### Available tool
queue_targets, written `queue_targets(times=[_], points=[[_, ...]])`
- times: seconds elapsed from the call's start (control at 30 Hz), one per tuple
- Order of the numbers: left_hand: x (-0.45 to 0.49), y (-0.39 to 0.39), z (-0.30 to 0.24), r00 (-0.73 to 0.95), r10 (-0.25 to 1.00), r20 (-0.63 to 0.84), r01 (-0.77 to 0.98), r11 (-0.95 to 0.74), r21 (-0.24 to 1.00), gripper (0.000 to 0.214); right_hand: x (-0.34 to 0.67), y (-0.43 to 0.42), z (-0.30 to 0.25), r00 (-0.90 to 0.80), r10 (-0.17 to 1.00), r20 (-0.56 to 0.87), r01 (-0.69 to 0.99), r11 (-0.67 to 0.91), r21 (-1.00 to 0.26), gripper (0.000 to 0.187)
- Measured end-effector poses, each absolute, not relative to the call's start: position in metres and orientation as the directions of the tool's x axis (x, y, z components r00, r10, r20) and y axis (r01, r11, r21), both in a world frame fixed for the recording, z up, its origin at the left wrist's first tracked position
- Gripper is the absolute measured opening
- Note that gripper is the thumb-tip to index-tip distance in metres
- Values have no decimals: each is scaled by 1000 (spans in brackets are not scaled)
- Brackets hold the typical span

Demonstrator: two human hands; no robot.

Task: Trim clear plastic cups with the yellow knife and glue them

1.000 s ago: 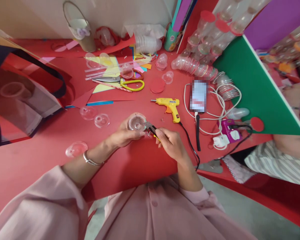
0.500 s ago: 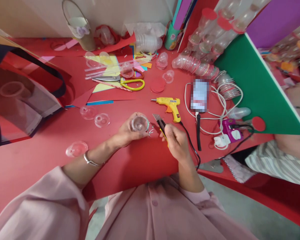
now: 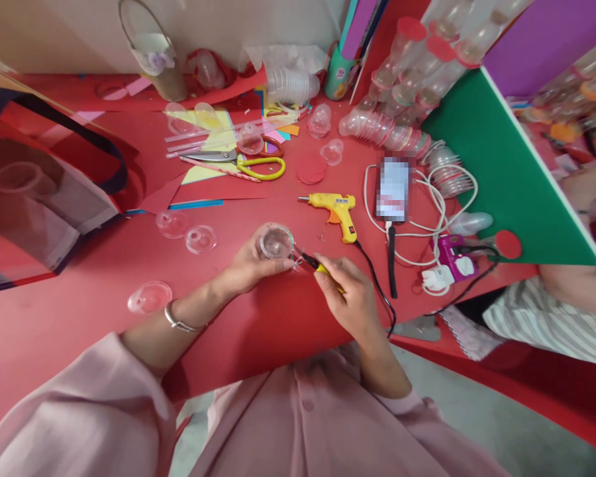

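Note:
My left hand is wrapped round a clear plastic cup, its round opening facing up. A thin curled shaving hangs at the cup's right side. In my right hand is a yellow and black utility knife, gripped by the handle. The blade end points left and meets the cup's right rim; whether it has cut in I cannot tell. Behind the hands lies a yellow glue gun. Clear domed lids rest left of the cup.
Yellow-handled scissors, straws and paper lie at the back. A phone with looped white cable and a purple power adapter sit right. Stacked plastic cups stand by a green panel. Another person's striped sleeve shows at right.
My right hand has turned the knife and moved its blade left, from apart to against the cup's rim. My left hand keeps the cup nearly in place.

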State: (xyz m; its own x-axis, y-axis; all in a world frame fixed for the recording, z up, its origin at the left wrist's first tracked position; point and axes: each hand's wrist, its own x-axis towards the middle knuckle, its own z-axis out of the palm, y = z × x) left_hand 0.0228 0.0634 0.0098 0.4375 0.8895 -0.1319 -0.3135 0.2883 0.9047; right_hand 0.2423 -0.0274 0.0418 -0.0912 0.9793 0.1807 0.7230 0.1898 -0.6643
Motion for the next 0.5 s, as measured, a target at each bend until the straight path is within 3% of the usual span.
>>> queue_targets(times=[0.23,0.5], points=[[24,63,6,364,929,-69,-229,162,960,60,243,-31,36,-119,963,243,782,241,-575,36],[26,60,9,320,943,-95,-155,151,976,62,242,-32,34,-125,947,295,827,263,-497,34]])
